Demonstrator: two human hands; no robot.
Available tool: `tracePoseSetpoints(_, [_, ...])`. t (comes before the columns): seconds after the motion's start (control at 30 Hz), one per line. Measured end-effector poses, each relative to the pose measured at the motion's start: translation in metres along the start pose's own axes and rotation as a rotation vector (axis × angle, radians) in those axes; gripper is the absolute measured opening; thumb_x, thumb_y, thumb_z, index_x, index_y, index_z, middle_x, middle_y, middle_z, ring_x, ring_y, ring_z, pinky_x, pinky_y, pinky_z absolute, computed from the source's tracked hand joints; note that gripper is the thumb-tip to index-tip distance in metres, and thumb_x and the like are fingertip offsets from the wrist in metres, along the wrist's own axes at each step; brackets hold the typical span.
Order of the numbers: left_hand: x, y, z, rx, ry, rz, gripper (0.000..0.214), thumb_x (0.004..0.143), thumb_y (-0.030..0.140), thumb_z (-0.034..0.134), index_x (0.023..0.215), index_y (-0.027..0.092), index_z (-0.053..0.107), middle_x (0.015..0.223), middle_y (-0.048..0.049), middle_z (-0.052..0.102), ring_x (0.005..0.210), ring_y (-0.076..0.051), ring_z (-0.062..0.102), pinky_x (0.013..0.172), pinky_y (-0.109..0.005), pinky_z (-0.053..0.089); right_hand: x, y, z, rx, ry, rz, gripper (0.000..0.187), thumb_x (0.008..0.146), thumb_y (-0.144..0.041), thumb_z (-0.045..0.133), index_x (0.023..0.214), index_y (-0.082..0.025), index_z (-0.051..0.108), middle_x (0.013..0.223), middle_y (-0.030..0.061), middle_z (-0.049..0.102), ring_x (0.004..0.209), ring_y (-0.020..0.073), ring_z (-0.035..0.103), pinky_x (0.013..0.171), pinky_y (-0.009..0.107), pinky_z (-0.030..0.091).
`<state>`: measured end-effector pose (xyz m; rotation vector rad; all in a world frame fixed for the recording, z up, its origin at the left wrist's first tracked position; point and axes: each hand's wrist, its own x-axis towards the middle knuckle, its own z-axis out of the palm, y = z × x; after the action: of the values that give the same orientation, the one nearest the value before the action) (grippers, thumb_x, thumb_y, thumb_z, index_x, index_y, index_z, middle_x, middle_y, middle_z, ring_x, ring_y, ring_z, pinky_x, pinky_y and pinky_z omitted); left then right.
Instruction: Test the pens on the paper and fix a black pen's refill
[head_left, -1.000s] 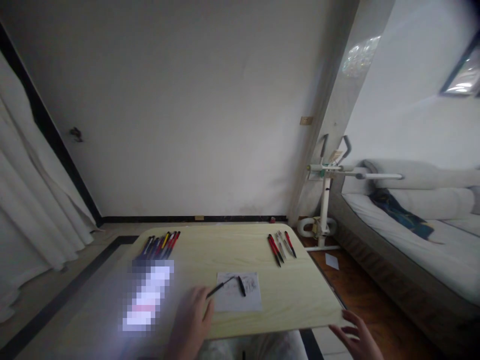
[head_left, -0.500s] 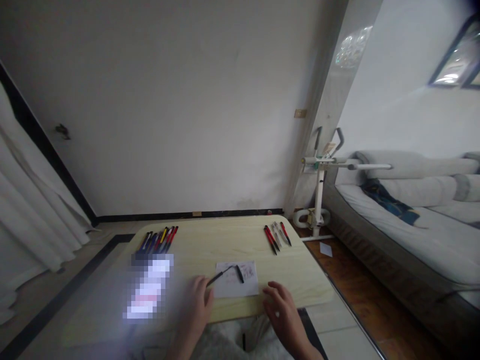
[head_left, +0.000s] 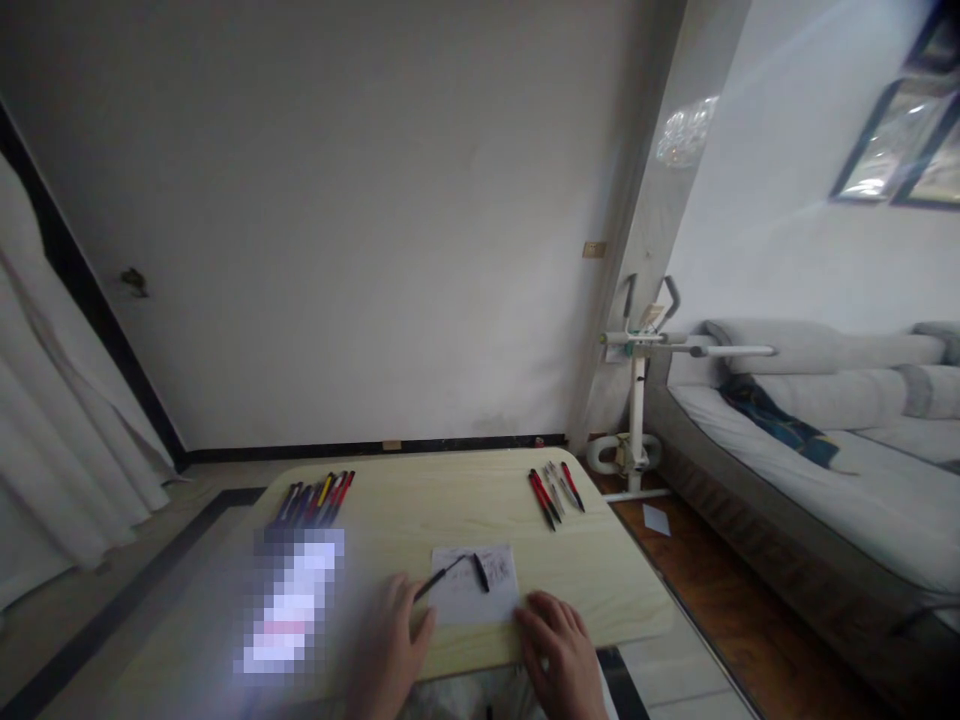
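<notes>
A small white sheet of paper [head_left: 469, 605] with dark scribbles lies near the front of the table. Across it rests a slim black pen [head_left: 439, 580], slanting, its lower end reaching the index finger of my left hand [head_left: 394, 645]. That hand lies left of the paper, thumb and fingers apart. A short black piece, like a pen cap [head_left: 481, 573], sits on the paper right of the pen's tip. My right hand [head_left: 559, 650] is at the paper's right edge, its fingers loosely bent and the thumb by the lower right corner.
Several coloured pens [head_left: 319, 498] lie in a row at the table's back left, partly blurred. Red and silver pens [head_left: 555, 492] lie at the back right. A bright pixelated patch [head_left: 294, 605] covers the left side. Beyond stand exercise equipment [head_left: 637, 400] and a sofa [head_left: 795, 440].
My right hand has moved in to the paper's right edge. The whole view has shifted a little; the pen and the black piece keep their places on the paper.
</notes>
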<state>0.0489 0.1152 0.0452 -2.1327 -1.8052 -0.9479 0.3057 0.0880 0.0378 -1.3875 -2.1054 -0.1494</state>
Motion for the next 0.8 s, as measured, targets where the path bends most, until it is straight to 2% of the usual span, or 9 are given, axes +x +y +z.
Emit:
tracePoseSetpoints(0.27, [0.000, -0.001, 0.000, -0.011, -0.004, 0.015, 0.024, 0.074, 0.033, 0.052, 0.092, 0.019, 0.060, 0.101, -0.0091, 0.060, 0.095, -0.023, 0.056, 0.082, -0.038, 0.048, -0.002, 0.002, 0.001, -0.007, 0.020, -0.020, 0.031, 0.075, -0.019, 0.052, 0.104, -0.029, 0.056, 0.107, 0.0052, 0.056, 0.097, 0.0205, 0.053, 0.080, 0.036, 0.046])
tracePoseSetpoints(0.47, [0.000, -0.004, 0.002, -0.041, 0.028, 0.022, 0.029, 0.073, 0.036, 0.052, 0.094, 0.016, 0.058, 0.098, -0.0103, 0.062, 0.093, -0.024, 0.057, 0.080, -0.039, 0.049, -0.003, 0.002, 0.002, -0.075, 0.084, -0.063, 0.032, 0.075, -0.017, 0.051, 0.105, -0.027, 0.056, 0.106, 0.0046, 0.059, 0.099, 0.0196, 0.054, 0.081, 0.034, 0.047])
tracePoseSetpoints(0.67, [0.000, -0.002, 0.000, -0.068, 0.026, 0.002, 0.026, 0.074, 0.037, 0.051, 0.089, 0.019, 0.060, 0.098, -0.0099, 0.061, 0.092, -0.025, 0.058, 0.079, -0.040, 0.049, -0.010, 0.011, 0.015, -0.206, 0.141, -0.156, 0.041, 0.074, -0.020, 0.051, 0.115, -0.023, 0.051, 0.109, 0.0051, 0.061, 0.101, 0.0204, 0.055, 0.081, 0.033, 0.047])
tracePoseSetpoints(0.8, [0.000, -0.003, 0.001, -0.067, 0.018, 0.008, 0.023, 0.072, 0.036, 0.053, 0.086, 0.020, 0.061, 0.097, -0.0091, 0.062, 0.092, -0.024, 0.058, 0.078, -0.039, 0.050, -0.014, 0.021, 0.026, -0.277, 0.185, -0.242, 0.041, 0.072, -0.022, 0.052, 0.113, -0.022, 0.053, 0.109, 0.0050, 0.061, 0.100, 0.0207, 0.056, 0.080, 0.032, 0.047])
